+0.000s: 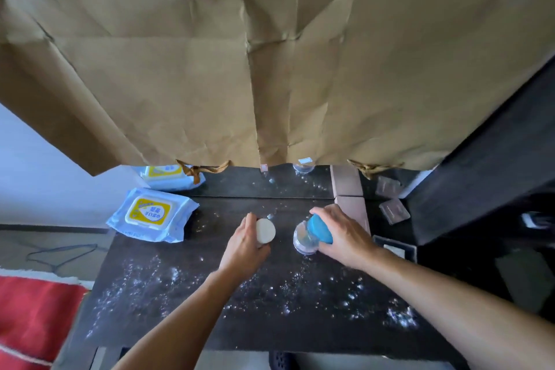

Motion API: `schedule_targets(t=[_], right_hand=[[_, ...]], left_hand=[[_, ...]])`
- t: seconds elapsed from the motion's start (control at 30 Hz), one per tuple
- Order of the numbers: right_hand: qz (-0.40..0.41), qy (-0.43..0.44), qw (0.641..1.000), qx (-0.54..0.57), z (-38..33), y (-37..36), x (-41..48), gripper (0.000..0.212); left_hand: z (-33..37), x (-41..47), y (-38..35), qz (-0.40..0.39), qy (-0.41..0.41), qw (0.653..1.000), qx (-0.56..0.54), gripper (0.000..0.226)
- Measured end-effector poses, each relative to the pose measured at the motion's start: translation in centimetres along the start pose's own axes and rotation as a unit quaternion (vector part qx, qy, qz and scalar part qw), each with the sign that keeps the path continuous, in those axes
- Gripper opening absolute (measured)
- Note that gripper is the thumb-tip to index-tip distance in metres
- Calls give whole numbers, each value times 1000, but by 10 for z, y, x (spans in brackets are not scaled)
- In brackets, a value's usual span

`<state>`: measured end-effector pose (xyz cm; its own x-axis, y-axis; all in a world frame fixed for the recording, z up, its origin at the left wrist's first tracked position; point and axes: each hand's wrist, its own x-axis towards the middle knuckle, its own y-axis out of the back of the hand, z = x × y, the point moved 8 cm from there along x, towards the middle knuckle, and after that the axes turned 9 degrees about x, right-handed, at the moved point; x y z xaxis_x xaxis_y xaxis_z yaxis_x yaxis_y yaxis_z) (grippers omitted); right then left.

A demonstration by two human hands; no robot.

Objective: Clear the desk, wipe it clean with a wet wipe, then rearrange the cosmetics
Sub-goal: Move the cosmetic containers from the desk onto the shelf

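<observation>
2 cosmetics are in hand, so this reads as the clearing stage, the 1st of 3. The left hand (243,249) has its fingers curled round a white jar (265,230), and the right hand (345,237) is clamped on a blue jar (321,228), gripping its blue top while the clear body tilts toward the left. Both jars are over the middle of the desk (210,324), near each other but apart. Whether either one is lifted off the surface or resting on it I cannot tell.

Most of the dark top is bare of objects, which suggests the clearing is nearly finished. 2 small clear cases (393,211) lie at the far right edge, and they may need to go too.

No wiping looks done. White specks (399,315) are scattered across the near half of the desk and up toward the back, thickest at the near right. The wipes pack (151,213) sits at the far left corner, partly hanging over the edge, with its yellow flap down and no wipe pulled out.

What is left, as I judge it: set these 2 jars aside, pull a wipe, clean off the specks, then bring the cosmetics back and arrange them. Crumpled brown paper (270,54) hangs over the back of the desk and hides whatever is behind it.
</observation>
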<state>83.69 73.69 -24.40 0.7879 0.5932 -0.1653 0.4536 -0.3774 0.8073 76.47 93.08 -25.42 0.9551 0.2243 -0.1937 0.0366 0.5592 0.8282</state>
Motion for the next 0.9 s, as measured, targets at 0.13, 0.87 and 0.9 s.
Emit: schedule_targets(t=[0.13,0.87,0.9], right_hand=[[19,-23,1000,1,38,33,-52,67],[142,-205,968,31,292,180,-327,76],[144,-210,966,30,299,181,-329,76]], left_hand=[[57,-7,-19,11,-44,999,26,44],[420,-35,-217,-7,-208,974,92,51],[429,-26,-223,-7,-208,974,93,50]])
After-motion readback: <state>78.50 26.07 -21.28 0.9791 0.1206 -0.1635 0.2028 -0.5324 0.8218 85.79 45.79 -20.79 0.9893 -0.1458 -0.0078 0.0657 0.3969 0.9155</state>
